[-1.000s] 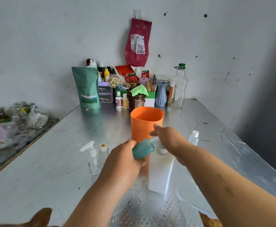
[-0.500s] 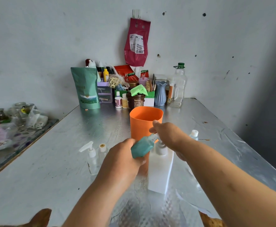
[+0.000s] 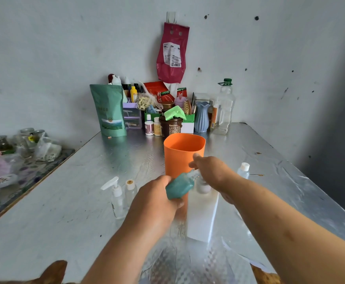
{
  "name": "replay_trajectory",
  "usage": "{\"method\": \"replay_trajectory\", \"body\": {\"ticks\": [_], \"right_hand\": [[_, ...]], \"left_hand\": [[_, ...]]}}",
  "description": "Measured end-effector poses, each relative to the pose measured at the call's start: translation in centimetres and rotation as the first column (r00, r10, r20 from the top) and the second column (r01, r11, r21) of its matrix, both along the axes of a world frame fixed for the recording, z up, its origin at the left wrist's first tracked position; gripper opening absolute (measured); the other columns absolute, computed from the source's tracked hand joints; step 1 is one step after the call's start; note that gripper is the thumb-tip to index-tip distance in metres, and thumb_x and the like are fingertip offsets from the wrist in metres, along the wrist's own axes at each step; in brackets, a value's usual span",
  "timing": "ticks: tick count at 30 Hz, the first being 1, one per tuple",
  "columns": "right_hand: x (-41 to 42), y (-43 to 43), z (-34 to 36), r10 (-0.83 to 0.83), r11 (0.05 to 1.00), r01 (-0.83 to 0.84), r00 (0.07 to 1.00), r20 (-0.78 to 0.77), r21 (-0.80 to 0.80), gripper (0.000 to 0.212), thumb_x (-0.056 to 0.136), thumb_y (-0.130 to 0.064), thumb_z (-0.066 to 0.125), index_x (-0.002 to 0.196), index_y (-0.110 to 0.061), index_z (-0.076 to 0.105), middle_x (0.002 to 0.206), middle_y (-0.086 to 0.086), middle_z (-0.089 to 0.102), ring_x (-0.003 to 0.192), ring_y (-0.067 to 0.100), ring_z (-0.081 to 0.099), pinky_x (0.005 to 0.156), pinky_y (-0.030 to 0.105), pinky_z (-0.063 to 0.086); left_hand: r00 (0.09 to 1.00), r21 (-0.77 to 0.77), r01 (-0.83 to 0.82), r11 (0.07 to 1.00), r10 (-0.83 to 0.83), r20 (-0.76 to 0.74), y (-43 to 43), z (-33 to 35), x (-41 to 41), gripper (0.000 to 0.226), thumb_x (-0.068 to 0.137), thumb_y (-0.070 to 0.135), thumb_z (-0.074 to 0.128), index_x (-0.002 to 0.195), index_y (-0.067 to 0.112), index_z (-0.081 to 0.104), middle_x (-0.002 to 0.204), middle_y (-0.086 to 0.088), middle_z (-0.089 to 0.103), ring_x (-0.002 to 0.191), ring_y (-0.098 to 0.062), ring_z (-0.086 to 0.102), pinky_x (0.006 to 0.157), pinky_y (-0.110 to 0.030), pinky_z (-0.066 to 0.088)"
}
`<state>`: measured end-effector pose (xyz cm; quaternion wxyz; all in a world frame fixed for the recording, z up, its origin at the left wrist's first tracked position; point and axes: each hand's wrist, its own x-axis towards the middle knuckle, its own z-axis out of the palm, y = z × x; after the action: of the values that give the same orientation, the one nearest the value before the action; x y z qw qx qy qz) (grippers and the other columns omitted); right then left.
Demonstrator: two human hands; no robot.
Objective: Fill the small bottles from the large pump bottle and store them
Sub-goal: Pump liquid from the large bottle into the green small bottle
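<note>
My left hand (image 3: pixel 153 203) grips a small teal bottle (image 3: pixel 178 186), tilted with its neck up against the spout of the large white pump bottle (image 3: pixel 203 214). My right hand (image 3: pixel 212 171) covers the pump head with its fingers curled over it, so the head is mostly hidden. An orange cup (image 3: pixel 179 158) stands right behind both hands. Left of them stand a clear small bottle with a white pump top (image 3: pixel 116 195) and a clear small bottle with no cap (image 3: pixel 130 191). Another clear small bottle with a white cap (image 3: pixel 243 171) stands to the right.
I work on a metal-covered table (image 3: pixel 65 212). A cluster of jars, a green pouch (image 3: pixel 109 111), a blue vase and a big clear bottle (image 3: pixel 224 107) lines the back wall. Glass jars and bags lie on the lower surface at left (image 3: pixel 14 152).
Both hands hold almost the same pose, with the teal bottle's neck staying at the pump spout. Only the view has shifted slightly.
</note>
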<state>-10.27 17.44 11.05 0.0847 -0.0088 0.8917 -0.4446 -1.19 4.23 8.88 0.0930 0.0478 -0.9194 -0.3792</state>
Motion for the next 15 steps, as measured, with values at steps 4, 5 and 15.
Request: {"method": "replay_trajectory", "body": {"ticks": [4,5,15], "right_hand": [[0.49,0.18,0.81,-0.014,0.998,0.014,1.000,-0.009,-0.062,0.052,0.096,-0.050,0.026,0.114,-0.018,0.064,0.118,0.005,0.058,0.108,0.026,0.055,0.101,0.039,0.040],[0.52,0.18,0.94,-0.008,0.998,0.007,1.000,-0.005,-0.068,0.053,0.096,-0.051,0.026,0.115,-0.017,0.063,0.115,0.004,0.057,0.107,0.026,0.055,0.097,0.038,0.040],[0.53,-0.02,0.83,0.022,1.000,-0.022,1.000,-0.013,-0.007,0.054,0.102,-0.042,0.021,0.121,-0.012,0.061,0.125,0.010,0.057,0.109,0.026,0.055,0.100,0.038,0.039]], "left_hand": [[1.000,-0.020,-0.002,1.000,0.002,-0.025,0.10,0.58,0.21,0.028,0.082,0.028,0.073,0.108,0.027,0.063,0.099,0.011,0.068,0.091,-0.013,0.062,0.080,-0.032,0.051],[1.000,-0.021,-0.005,1.000,0.005,-0.025,0.12,0.70,0.25,0.028,0.082,0.028,0.073,0.109,0.028,0.063,0.099,0.011,0.068,0.092,-0.013,0.062,0.081,-0.033,0.051],[1.000,-0.021,0.000,1.000,-0.001,-0.027,0.08,0.42,0.06,0.028,0.083,0.028,0.072,0.110,0.029,0.062,0.099,0.012,0.068,0.091,-0.012,0.062,0.076,-0.028,0.050]]}}
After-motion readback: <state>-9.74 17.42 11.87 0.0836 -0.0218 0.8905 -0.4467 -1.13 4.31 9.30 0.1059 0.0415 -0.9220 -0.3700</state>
